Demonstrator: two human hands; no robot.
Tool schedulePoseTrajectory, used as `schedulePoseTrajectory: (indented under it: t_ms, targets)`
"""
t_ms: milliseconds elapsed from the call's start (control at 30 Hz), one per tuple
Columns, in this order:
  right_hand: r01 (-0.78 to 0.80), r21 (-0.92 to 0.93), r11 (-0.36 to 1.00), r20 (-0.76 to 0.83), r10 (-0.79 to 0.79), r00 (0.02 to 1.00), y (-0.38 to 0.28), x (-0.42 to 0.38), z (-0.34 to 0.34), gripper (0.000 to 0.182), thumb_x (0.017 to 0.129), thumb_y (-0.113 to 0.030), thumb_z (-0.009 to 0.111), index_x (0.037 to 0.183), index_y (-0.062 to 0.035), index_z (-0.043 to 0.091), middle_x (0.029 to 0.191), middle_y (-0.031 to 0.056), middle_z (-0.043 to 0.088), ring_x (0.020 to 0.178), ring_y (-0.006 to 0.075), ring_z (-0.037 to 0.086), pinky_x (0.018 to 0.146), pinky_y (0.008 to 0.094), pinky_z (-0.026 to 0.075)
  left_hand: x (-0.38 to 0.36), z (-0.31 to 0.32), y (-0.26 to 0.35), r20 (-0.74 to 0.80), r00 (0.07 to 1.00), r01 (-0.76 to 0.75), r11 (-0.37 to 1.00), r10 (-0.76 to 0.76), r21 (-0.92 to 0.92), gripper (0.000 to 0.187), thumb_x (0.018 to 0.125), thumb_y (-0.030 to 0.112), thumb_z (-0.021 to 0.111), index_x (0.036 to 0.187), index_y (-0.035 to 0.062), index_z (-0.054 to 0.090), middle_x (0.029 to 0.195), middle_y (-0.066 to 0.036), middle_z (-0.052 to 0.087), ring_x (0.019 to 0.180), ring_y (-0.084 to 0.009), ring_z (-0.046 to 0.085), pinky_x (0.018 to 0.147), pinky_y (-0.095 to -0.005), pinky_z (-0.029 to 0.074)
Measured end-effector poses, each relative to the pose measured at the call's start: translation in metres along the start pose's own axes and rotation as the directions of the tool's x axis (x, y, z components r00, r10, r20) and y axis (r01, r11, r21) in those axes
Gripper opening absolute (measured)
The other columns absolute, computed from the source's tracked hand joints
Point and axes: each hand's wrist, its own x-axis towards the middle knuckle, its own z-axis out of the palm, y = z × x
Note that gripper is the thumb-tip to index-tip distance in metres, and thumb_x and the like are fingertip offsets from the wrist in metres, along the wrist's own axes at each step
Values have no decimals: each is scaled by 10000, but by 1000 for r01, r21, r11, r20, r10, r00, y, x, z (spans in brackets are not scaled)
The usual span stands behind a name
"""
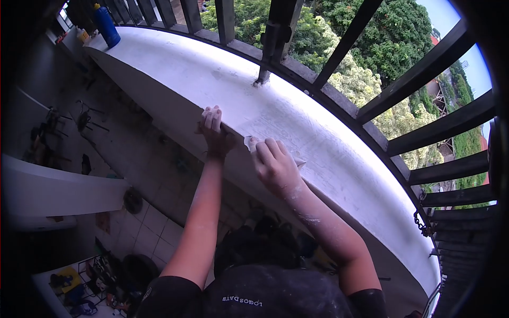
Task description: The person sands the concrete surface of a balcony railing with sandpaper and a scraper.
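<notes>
A white ledge (175, 69) curves under a dark railing. My left hand (213, 130) rests at the ledge's near edge, its whitened fingers bent over the top of it and touching the surface. To its right, my right hand (275, 165) is closed around a pale folded sheet (247, 141), whose corners stick out on both sides of the fingers. That hand lies on the ledge close to the edge. White dust marks my right wrist and forearm. Faint scuffs and patches show on the ledge around both hands.
Dark railing bars (342, 45) stand along the ledge's far side, with trees beyond. A blue bottle (107, 26) and a small pale bottle (82, 35) stand at the far left end. A chain (421, 224) hangs at right. Below lie a tiled floor, a chair and clutter.
</notes>
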Motion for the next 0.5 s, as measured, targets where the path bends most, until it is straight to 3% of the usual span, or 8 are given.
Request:
schedulePoseTrajectory:
  t_ms: [33, 67, 100, 200, 267, 400, 500]
  targets:
    - [-14, 6, 1000, 55, 13, 998, 4, -13, -13, 459, 749, -31, 670, 1182, 120, 663, 902, 107, 524, 897, 240, 570, 782, 337, 516, 7, 0, -13, -9, 1000, -4, 1000, 4, -2, 495, 1022, 435, 433, 1329, 55, 521, 1386, -137, 529, 1325, -386, 474, 1113, -531, 342]
    - [-25, -24, 999, 90, 27, 996, 8, -32, -24, 405, 754, -39, 685, 1119, 138, 684, 933, 108, 562, 890, 225, 589, 749, 318, 511, 12, -1, -21, -21, 1000, -6, 1000, 6, -4, 512, 1028, 456, 409, 1329, 56, 519, 1383, -134, 528, 1325, -383, 472, 1112, -526, 332]
    - [-82, -14, 997, 90, 83, 993, 10, -50, -38, 523, 740, -1, 669, 1244, 133, 634, 886, 121, 526, 840, 245, 572, 733, 345, 522, 13, -2, -25, -18, 1000, -23, 1000, 24, 10, 520, 1033, 467, 381, 1325, 59, 520, 1379, -132, 527, 1326, -380, 469, 1110, -522, 324]
    - [-94, -89, 992, 133, 106, 985, 11, -82, -63, 493, 724, 52, 674, 1204, 160, 649, 878, 139, 561, 784, 247, 585, 701, 346, 533, 13, 0, -30, -26, 998, -48, 998, 50, 43, 537, 1045, 485, 314, 1313, 69, 525, 1370, -125, 522, 1328, -370, 462, 1106, -513, 305]
    - [-101, -138, 985, 115, 117, 986, 0, -76, -57, 469, 724, 72, 677, 1181, 174, 655, 870, 147, 568, 768, 247, 591, 694, 343, 537, 15, 0, -29, -35, 998, -58, 998, 59, 29, 532, 1049, 480, 297, 1306, 76, 528, 1368, -123, 518, 1329, -364, 457, 1105, -512, 300]
    - [-17, -229, 973, 24, 23, 999, -8, -20, 3, 392, 710, 31, 684, 1065, 198, 681, 1134, 259, 655, 835, 250, 597, 703, 344, 531, 12, 0, -33, -28, 998, -50, 997, 52, 56, 509, 1053, 466, 307, 1302, 83, 529, 1365, -124, 518, 1327, -359, 459, 1110, -514, 297]
    - [-43, -285, 958, -42, 32, 999, -18, 11, 38, 440, 709, -32, 654, 1073, 214, 672, 1058, 234, 641, 864, 247, 576, 715, 344, 516, 15, 1, -30, -51, 995, -75, 994, 80, 84, 492, 1068, 445, 289, 1296, 81, 529, 1367, -130, 523, 1324, -356, 465, 1116, -516, 296]
